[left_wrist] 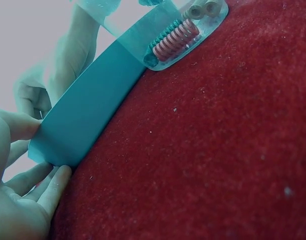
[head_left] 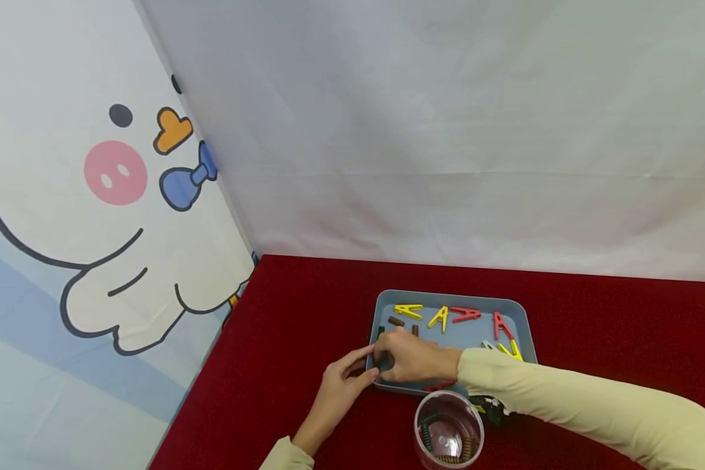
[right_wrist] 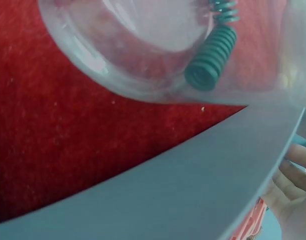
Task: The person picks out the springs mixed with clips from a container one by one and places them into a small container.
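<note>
Furthest left, the left hand (head_left: 341, 385) pinches the blue-grey tray (head_left: 476, 333) at its eight o'clock corner, thumb apart from the fingers. Inside, a dark spring (head_left: 381, 331) lies at nine o'clock and a brown spring (head_left: 396, 321) at ten, with a yellow clip (head_left: 408, 311) just beyond. The right hand (head_left: 410, 356) reaches in near eight o'clock, fingers curled down; I can't tell what, if anything, they hold. Outside, at six, stands a clear cup (head_left: 446, 434) containing springs. A red clip (head_left: 501, 324) sits at two, another yellow one (head_left: 512, 351) at three.
</note>
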The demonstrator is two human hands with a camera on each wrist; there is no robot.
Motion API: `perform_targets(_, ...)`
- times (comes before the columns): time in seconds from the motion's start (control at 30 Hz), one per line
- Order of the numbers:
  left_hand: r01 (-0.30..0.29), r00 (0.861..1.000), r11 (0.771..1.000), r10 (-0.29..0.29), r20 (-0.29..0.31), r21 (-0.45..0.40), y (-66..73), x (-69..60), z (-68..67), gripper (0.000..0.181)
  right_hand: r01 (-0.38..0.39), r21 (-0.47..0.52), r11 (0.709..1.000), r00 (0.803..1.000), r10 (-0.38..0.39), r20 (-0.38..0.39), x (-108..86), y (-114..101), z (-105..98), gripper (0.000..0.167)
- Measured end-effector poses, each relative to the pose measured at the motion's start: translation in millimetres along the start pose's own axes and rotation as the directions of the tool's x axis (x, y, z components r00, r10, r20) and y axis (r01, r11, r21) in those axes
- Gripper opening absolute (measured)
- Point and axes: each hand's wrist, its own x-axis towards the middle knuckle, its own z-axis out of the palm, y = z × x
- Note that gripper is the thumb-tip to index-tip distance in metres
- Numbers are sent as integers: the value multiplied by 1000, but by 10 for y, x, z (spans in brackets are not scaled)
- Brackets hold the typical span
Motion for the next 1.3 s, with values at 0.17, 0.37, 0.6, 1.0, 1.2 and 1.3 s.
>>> perform_targets(0.17,0,1000,1000,0,5,8,114,-36,7,42,12,-6,1000,1000,-12,-25,-9,15,13,11)
perform_targets(0.37,-1,1000,1000,1,6,2,130,-45,7,42,-2,2,1000,999,2,-42,-17,26,41,13)
perform_targets(0.6,5,1000,1000,-5,2,3,131,-43,8,42,12,44,999,999,-10,-42,-20,27,34,12)
perform_targets(1.0,-5,1000,1000,5,28,-10,-11,5,-28,45,33,151,988,999,-34,3,-104,-33,-63,20)
perform_targets(1.2,-16,1000,1000,16,7,3,-189,54,-28,45,-44,209,977,999,49,-18,-174,-60,-164,19)
perform_targets(1.3,-12,1000,1000,12,-8,8,-198,55,-20,44,-78,245,966,996,88,-29,-229,-68,-209,19)
